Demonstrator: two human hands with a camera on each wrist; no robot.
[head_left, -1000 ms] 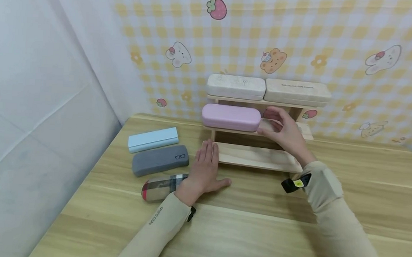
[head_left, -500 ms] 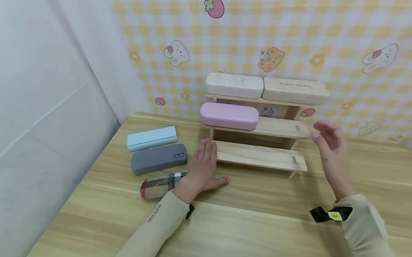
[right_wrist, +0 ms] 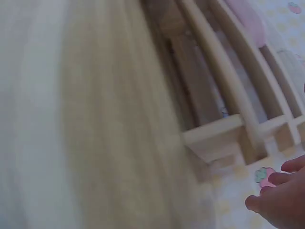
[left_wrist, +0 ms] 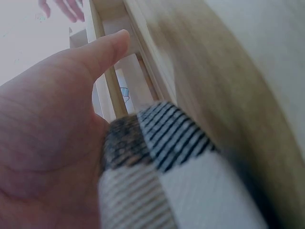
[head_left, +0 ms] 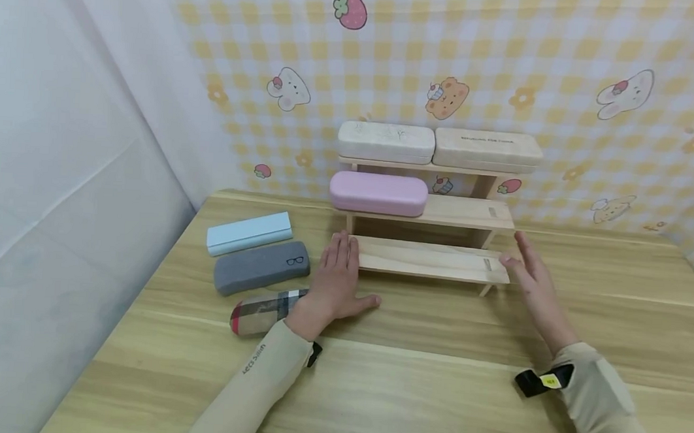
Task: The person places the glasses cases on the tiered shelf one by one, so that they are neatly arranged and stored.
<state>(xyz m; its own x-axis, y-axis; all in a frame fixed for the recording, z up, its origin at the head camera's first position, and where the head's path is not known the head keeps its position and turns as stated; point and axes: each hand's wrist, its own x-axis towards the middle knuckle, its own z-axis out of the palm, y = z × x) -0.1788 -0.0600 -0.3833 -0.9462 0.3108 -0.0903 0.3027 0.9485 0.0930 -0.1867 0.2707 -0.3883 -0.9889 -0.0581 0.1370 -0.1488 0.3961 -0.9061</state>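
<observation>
My left hand lies with straight fingers at the left end of the lowest step of a three-step wooden rack, thumb spread to the right. Under its wrist is a plaid glasses case, partly hidden; the same plaid case fills the lower middle of the left wrist view. My right hand is at the rack's right end, fingers extended and thumb tip right at the lowest step's corner. A pink glasses case sits on the left of the middle step. On the top step stand a white case and a beige case.
On the wooden table, left of the rack, a light blue case and a grey case with a glasses print lie side by side. A yellow checked cloth hangs behind the rack; a pale wall bounds the left.
My right hand has left the pink case's right end, swung out to the right, then come down and in to the rack's lower right corner. The left hand stays at the rack's left end.
</observation>
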